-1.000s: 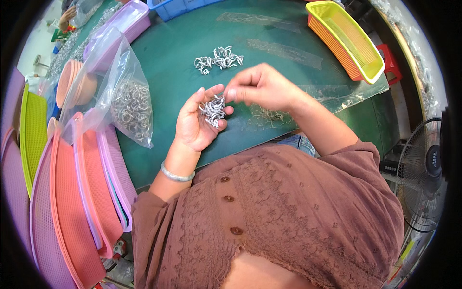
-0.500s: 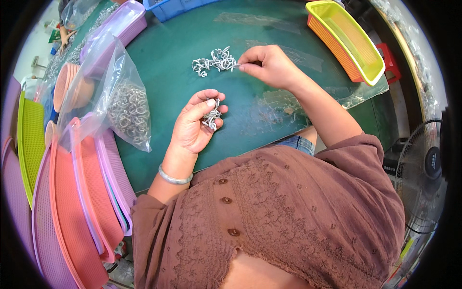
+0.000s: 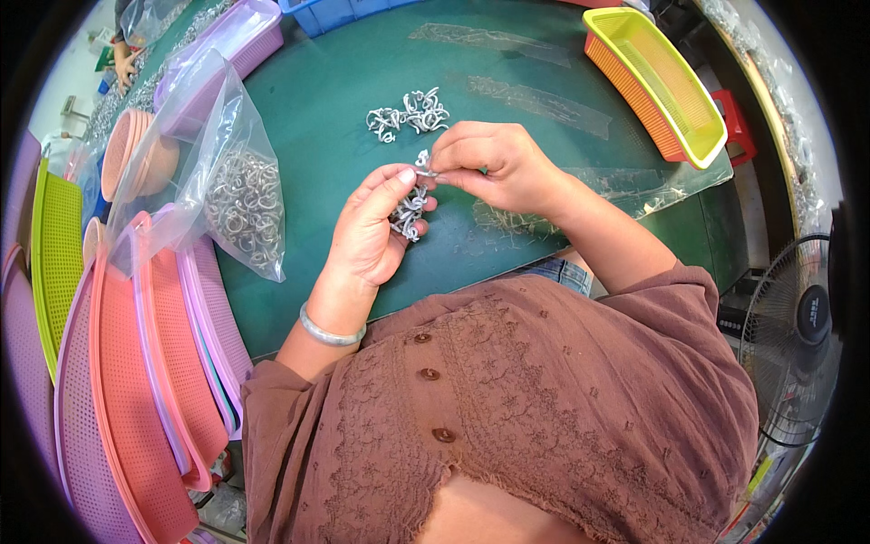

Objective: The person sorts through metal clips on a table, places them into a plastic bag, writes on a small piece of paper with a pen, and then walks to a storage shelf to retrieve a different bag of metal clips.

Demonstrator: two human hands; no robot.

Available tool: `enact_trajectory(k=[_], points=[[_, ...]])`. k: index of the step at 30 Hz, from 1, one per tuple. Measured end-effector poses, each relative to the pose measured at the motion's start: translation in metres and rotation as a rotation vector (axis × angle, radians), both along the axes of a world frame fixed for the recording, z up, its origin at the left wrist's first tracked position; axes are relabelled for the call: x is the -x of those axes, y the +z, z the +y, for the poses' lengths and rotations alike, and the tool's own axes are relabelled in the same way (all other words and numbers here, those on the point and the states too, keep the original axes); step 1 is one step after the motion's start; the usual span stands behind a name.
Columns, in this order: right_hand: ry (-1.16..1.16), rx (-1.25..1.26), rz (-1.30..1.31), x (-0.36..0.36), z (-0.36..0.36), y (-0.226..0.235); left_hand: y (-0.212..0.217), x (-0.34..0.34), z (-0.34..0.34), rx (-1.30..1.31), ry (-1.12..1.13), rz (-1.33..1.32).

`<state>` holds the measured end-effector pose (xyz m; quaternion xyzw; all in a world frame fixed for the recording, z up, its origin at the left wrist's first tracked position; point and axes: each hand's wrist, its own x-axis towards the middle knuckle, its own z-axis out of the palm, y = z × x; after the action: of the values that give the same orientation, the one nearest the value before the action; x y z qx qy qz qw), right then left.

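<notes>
My left hand is curled around a bunch of small silver-grey metal rings, which show between the thumb and fingers. Right beside it, my right hand pinches a small silver ring between thumb and forefinger, at the tip of the left thumb. Just beyond the hands, a loose pile of the same curled rings lies on the green tabletop. Further left is a clear plastic bag with many more rings in its bottom.
Pink and purple perforated plastic baskets are stacked at the left edge. A yellow-and-orange basket stands far right, a purple one far left, a blue crate at the back. A fan is at right. Another person's hand shows far left.
My right hand has come back from the pile toward me, bringing a ring to the left thumb. My left hand has stayed nearly in place, still holding its bunch.
</notes>
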<state>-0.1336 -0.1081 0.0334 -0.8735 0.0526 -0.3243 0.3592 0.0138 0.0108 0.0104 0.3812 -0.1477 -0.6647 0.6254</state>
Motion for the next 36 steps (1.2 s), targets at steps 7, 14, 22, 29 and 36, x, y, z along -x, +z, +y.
enact_trajectory(k=[7,14,22,29,36], points=[[-0.414,-0.142,0.226,-0.003,-0.034,-0.027,-0.003,-0.005,0.004,0.058,0.029,0.202],[-0.391,-0.080,0.370,-0.016,-0.052,-0.032,-0.013,-0.011,0.006,0.170,-0.016,0.332],[-0.272,-0.201,0.138,-0.009,-0.040,-0.025,-0.013,-0.015,0.004,0.179,-0.080,0.464],[-0.265,-0.378,0.097,-0.004,-0.034,-0.020,-0.018,-0.018,0.004,0.171,-0.095,0.502],[-0.189,0.162,0.050,-0.001,-0.037,-0.017,-0.008,-0.014,0.004,0.087,-0.006,0.378]])
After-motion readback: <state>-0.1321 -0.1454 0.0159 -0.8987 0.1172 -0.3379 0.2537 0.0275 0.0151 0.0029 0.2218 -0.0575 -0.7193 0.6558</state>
